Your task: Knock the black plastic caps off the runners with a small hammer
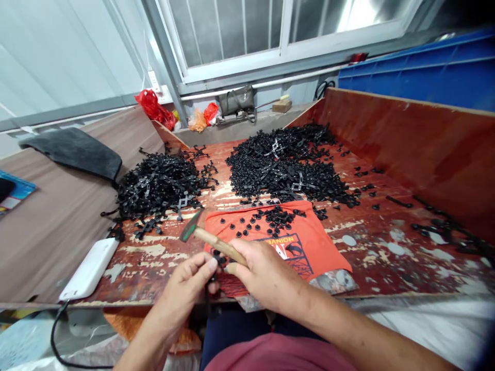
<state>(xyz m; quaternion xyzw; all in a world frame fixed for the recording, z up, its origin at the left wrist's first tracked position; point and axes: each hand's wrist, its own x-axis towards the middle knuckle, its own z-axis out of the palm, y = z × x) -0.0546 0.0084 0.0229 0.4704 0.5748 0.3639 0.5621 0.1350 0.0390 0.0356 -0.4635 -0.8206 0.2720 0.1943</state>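
Note:
My right hand point(266, 273) is wrapped round the wooden handle of a hammer point(216, 243), whose greenish head points up and left. Close beside it, my left hand point(191, 275) pinches a small black plastic part point(219, 259) between thumb and fingers; its exact shape is partly hidden. Both hands are over the near edge of an orange cloth point(325, 247) with printed lettering. Several small black round pieces point(280, 219) lie scattered on the far half of that cloth.
A large heap of small black parts point(278, 165) covers the table's back middle, another heap point(158, 180) its left. A white power bank point(89, 269) with a cable lies at the left front. A brown board point(406, 139) walls the right side; a blue crate point(421, 72) stands behind.

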